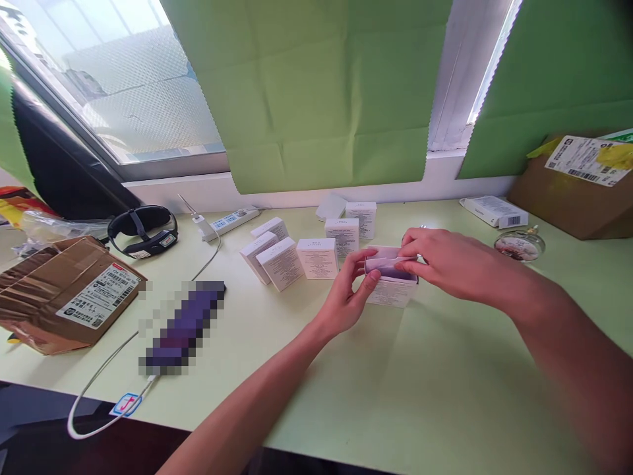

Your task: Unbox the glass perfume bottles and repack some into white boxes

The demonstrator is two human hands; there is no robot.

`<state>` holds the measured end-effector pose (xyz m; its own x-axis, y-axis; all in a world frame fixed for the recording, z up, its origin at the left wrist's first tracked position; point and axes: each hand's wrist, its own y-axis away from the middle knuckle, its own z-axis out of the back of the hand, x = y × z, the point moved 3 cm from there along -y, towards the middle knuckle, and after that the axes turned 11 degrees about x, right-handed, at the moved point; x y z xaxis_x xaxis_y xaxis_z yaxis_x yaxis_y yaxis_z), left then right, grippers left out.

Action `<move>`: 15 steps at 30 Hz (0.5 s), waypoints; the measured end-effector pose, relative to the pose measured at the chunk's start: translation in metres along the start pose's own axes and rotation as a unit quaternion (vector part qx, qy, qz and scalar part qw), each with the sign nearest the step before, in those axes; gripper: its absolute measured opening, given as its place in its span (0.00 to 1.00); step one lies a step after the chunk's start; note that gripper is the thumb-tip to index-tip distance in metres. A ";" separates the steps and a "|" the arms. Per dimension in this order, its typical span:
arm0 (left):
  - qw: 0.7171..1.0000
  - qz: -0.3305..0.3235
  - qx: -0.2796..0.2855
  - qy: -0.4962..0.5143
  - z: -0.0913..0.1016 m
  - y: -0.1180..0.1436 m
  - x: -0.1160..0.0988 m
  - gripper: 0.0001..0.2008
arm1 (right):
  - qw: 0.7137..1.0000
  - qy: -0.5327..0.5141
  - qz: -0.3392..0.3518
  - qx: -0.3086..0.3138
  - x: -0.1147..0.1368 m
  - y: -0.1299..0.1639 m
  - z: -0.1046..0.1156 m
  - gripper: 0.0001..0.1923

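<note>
Head view: an opened white box (390,295) is being held right of the middle of the desk (306,402), its mouth being turned upward. Its left side is being gripped by the left hand (349,293), with the thumb being pressed near the front rim and the other fingers being curled around the far side — nearly closed on the wall. At the mouth, a pale flap (388,261) is being pinched by the right hand (435,257), whose fingers are being drawn almost together; whether anything inside is also being touched cannot be told. Just beyond the left hand, six printed white cartons (319,258) are being displayed upright in a loose group, with a pale flat object (331,207) lying behind them. Farther left, a power strip (236,219), a black headset (143,231), a blurred-out phone (182,326) and a torn cardboard box (99,297) are being carried by the desk — while a round bottle (519,244) is resting at the right.
</note>
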<state>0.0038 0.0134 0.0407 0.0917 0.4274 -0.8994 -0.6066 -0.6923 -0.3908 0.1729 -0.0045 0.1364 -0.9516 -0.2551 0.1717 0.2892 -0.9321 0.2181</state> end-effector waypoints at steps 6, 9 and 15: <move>0.999 0.024 0.004 0.037 -0.003 0.001 -0.001 0.17 | 1.000 0.013 -0.016 -0.013 0.005 0.001 -0.004 0.18; 0.999 0.030 0.007 0.043 -0.004 0.002 0.001 0.17 | 0.999 0.032 -0.033 -0.007 0.010 0.003 -0.006 0.18; 0.998 0.033 0.002 0.062 -0.007 0.001 0.000 0.15 | 0.997 0.044 -0.057 0.012 0.018 -0.001 -0.012 0.14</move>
<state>0.0090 0.0088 0.0387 0.1485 0.3061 -0.9403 -0.6182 -0.7134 -0.3299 0.1542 -0.0116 0.1282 -0.9836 -0.1701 0.0592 0.1797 -0.9503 0.2541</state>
